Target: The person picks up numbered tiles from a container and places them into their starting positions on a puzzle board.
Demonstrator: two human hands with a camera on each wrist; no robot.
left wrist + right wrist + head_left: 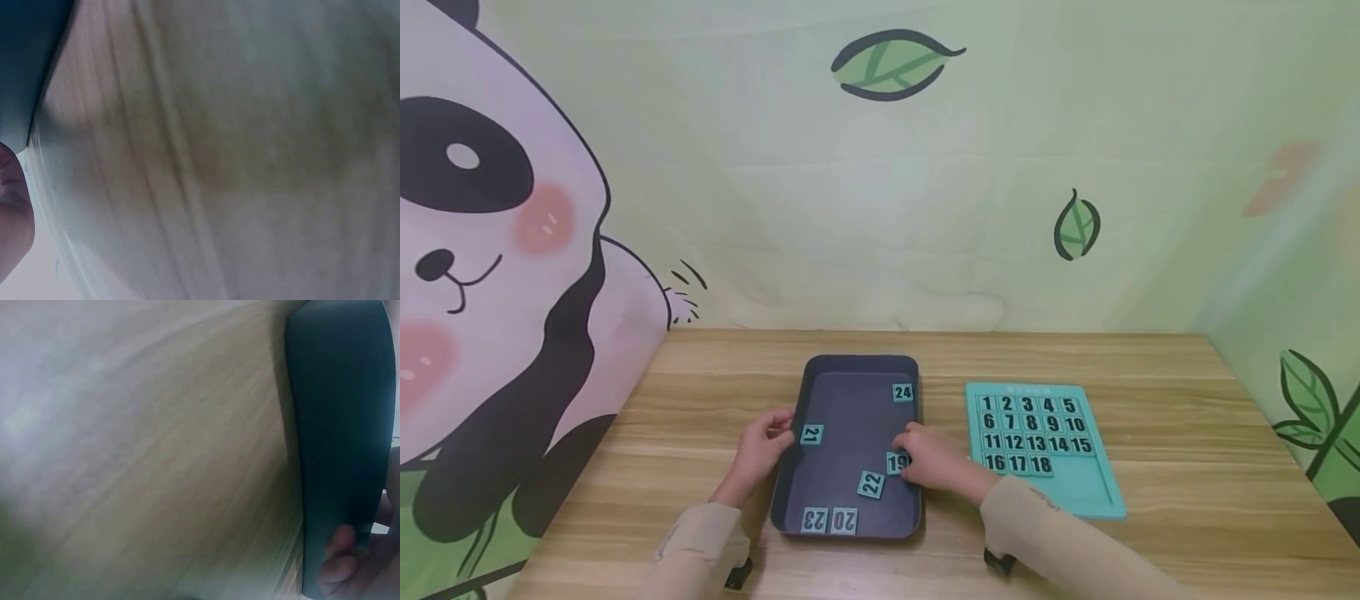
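Observation:
A dark tray (842,408) lies on the table with several teal number tiles in it. My left hand (760,450) is at its left wall, fingers curled and the thumb and a finger meeting the rim, near the 21 tile (811,434). Over the right wall reaches my right hand (936,458), its thumb and a finger pinching the 19 tile (896,463) inside the tray. Close by lies the 22 tile (871,485). In the right wrist view, curled fingertips (340,559) show against the tray's outer wall (340,425). The left wrist view catches only part of the hand (12,212).
Right of the tray lies a teal number board (1086,492) holding tiles 1 to 18 in rows, its lower part bare. The 24 tile (902,392) is at the tray's far right, the 23 tile (814,520) and 20 tile (843,521) along its near edge.

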